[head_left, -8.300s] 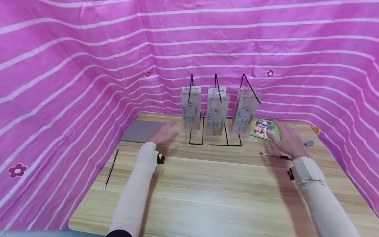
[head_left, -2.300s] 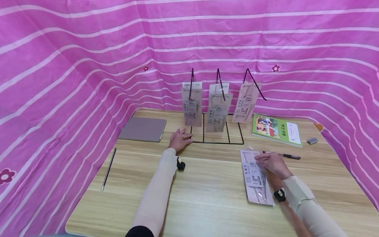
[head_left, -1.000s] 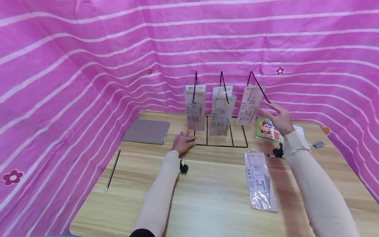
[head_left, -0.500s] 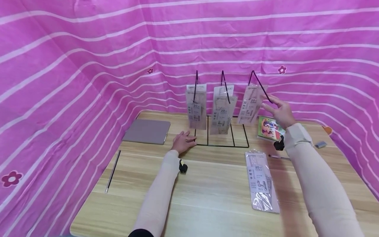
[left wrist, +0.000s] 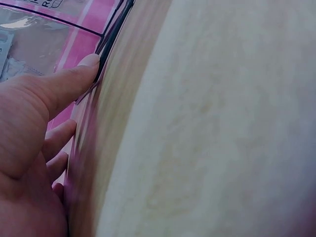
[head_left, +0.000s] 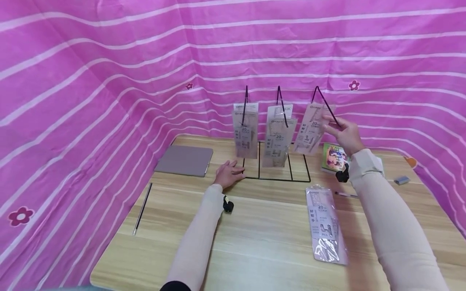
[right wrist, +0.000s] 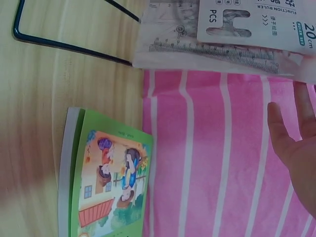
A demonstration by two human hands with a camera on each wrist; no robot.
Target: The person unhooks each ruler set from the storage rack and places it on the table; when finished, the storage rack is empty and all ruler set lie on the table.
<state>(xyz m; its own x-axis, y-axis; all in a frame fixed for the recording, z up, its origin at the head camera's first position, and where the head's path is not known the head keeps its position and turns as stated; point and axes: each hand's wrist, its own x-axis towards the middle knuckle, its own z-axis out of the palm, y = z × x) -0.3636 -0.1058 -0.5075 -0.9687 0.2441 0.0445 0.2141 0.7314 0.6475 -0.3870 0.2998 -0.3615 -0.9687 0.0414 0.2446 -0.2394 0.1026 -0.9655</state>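
A black wire rack (head_left: 276, 179) carries clear ruler set packets on three hooks: front packets hang left (head_left: 244, 137) and middle (head_left: 278, 143), each with another behind, and a tilted packet (head_left: 309, 131) hangs right. My right hand (head_left: 347, 135) is raised at that right packet, fingertips at its right edge beside the hook's end; the right wrist view shows thumb (right wrist: 279, 128) and finger apart. My left hand (head_left: 227, 174) rests at the rack's front left corner, its thumb (left wrist: 74, 81) pressing on the base wire. Another ruler set packet (head_left: 325, 226) lies flat on the table.
Behind the right arm lie a green picture book (right wrist: 111, 177), a pen (head_left: 346, 195) and a grey eraser-like block (head_left: 402, 180). At left are a grey notebook (head_left: 184, 161) and a thin dark pen (head_left: 142, 208). A pink striped curtain (head_left: 276, 44) encloses the table.
The right hook's front packet has come down onto the table. My right hand then rose from it to the packet still hanging there. My left hand moved onto the rack's corner and stays.
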